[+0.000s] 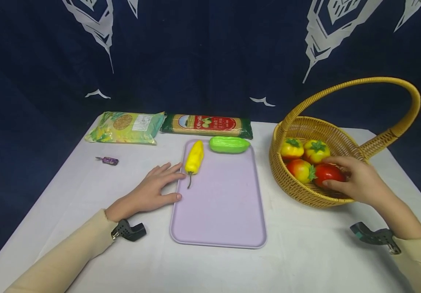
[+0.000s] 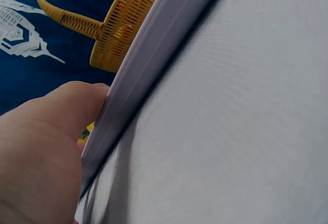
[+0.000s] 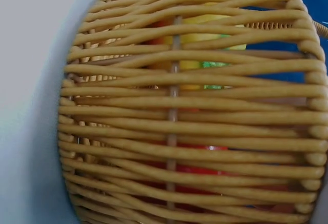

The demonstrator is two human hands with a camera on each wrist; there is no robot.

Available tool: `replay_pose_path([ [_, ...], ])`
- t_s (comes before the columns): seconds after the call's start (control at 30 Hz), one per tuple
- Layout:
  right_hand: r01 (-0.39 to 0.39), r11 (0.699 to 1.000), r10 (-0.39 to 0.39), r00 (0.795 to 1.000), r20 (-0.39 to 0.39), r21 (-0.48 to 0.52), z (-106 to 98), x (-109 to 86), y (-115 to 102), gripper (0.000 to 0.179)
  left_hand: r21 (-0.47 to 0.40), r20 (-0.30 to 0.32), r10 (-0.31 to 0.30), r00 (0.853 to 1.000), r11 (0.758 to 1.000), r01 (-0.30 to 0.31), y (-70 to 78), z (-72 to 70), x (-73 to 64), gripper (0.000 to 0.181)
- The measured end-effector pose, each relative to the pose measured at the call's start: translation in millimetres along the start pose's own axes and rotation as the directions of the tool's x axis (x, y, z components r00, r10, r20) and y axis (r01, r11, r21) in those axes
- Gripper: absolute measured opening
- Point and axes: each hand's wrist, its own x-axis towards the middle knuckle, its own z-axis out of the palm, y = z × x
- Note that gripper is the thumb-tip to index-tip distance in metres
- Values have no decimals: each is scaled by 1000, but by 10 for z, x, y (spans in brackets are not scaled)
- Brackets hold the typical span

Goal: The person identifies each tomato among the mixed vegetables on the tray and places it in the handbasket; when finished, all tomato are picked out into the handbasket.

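Observation:
My right hand [image 1: 358, 179] reaches over the rim of a wicker basket [image 1: 287, 179] and grips a red tomato [image 1: 328, 174], thumb on the near side and fingers over the top. Beside it in the basket lie several red-and-yellow tomatoes [image 1: 316, 150] with green leaves. The basket wall [image 3: 205, 116] covers most of the right wrist view, hiding the hand there. My left hand [image 1: 155, 189] rests with spread fingers at the left edge of a lilac tray [image 1: 225, 203]; its thumb [image 2: 77, 101] touches the rim. Near its fingertips lies a yellow pepper [image 1: 194, 158] on the tray.
A green cucumber-like vegetable [image 1: 229, 144] lies across the tray's far end. Behind are a yellow-green bag [image 1: 128, 127] and a pasta packet [image 1: 207, 125]. A small purple object [image 1: 108, 160] lies at the left. The basket's tall handle [image 1: 357, 81] arches above it.

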Motion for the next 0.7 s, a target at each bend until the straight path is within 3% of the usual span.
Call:
replay_pose_path([
  [0.33, -23, 1000, 23, 999, -27, 5, 9, -2, -14, 54, 10, -6, 5, 1000, 1000, -4, -2, -18, 9, 57],
  [0.7, -53, 998, 53, 999, -7, 28, 2, 1, -9, 54, 14, -2, 4, 1000, 1000, -4, -31, 7, 0, 56],
])
